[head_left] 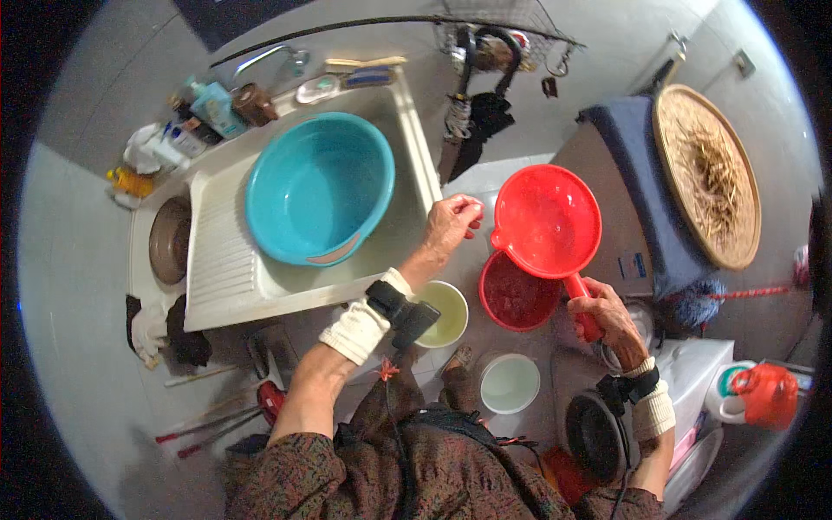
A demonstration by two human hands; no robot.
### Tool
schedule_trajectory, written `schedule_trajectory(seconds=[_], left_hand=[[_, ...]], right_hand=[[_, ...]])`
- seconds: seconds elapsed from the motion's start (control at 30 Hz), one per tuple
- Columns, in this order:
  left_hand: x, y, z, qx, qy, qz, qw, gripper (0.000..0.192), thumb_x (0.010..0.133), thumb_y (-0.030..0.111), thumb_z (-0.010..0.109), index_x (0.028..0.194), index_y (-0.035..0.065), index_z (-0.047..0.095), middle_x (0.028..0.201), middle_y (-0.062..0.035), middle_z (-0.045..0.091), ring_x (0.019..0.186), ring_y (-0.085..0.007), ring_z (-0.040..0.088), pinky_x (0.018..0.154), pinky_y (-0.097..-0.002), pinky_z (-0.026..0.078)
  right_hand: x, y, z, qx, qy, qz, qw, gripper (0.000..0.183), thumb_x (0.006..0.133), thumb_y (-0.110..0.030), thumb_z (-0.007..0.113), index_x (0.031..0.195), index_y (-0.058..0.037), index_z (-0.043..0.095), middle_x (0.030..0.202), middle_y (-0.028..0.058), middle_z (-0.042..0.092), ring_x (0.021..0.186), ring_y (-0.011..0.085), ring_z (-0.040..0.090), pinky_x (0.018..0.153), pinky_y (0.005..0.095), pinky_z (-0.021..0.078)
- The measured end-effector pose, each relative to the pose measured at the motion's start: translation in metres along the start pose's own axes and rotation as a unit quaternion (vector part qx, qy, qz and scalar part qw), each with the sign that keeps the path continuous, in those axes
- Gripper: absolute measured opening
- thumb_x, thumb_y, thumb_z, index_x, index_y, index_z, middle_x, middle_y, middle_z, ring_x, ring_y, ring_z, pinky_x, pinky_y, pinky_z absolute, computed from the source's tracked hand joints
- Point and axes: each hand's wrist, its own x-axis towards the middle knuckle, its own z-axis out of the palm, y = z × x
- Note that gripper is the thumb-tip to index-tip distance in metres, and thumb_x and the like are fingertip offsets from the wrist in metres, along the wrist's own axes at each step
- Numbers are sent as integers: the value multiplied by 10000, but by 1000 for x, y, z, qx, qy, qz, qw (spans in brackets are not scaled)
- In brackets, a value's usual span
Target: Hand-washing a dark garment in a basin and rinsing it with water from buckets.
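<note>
In my right hand (pixel 601 312) is the handle of a red plastic dipper (pixel 549 221), held above a darker red bucket (pixel 520 292). The dipper's bowl looks wet; how much water it holds I cannot tell. My left hand (pixel 453 224) hovers between the sink edge and the dipper, fingers curled, and whether something small is pinched in them is unclear. A turquoise plastic basin (pixel 318 188) rests tilted in the white sink (pixel 224 247), left of my left hand. Below my left wrist is a pale bucket (pixel 448 315) with yellowish liquid, and a white bucket (pixel 510 383) stands on the floor nearer me.
Bottles (pixel 218 110) line the sink's back ledge beside a faucet (pixel 270 58). A brown bowl (pixel 170 240) is at the sink's left end. On the right, a round woven tray (pixel 708 175) with dried plant pieces rests on a blue cloth (pixel 640 175). A dark round tub (pixel 593 435) lies below my right hand.
</note>
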Motion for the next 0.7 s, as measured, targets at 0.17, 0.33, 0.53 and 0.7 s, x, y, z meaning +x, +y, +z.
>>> schedule_trajectory(seconds=[0.17, 0.33, 0.53, 0.7], left_hand=[[-6, 6, -89, -45, 92, -15, 995, 207, 834, 172, 524, 951, 14, 589, 849, -55, 618, 726, -150, 593, 573, -288, 493], [-11, 3, -162, -155, 159, -56, 973, 238, 838, 187, 503, 1008, 32, 563, 883, -78, 616, 770, -192, 602, 595, -349, 513], [8, -39, -258, -217, 225, -99, 945, 209, 852, 166, 440, 974, 60, 572, 902, -96, 620, 736, -225, 616, 585, -388, 526], [5, -55, -290, -211, 276, -116, 931, 174, 828, 130, 447, 916, 59, 580, 836, -83, 617, 687, -226, 615, 564, -388, 525]], right_hand=[[-2, -69, 69, -80, -57, -48, 994, 377, 719, -166, 585, 1058, -18, 514, 654, 15, 500, 473, 106, 482, 408, 235, 389], [77, -71, 107, -248, -128, -151, 948, 189, 766, -152, 586, 887, -9, 609, 905, 113, 525, 694, 145, 546, 578, 245, 455], [115, -108, 214, -156, -154, -69, 973, 143, 780, -143, 566, 817, -5, 574, 688, 70, 522, 515, 161, 523, 456, 264, 447], [172, -101, 261, -178, -139, -86, 970, 143, 734, -123, 615, 747, -24, 512, 544, 39, 454, 392, 152, 457, 339, 283, 373]])
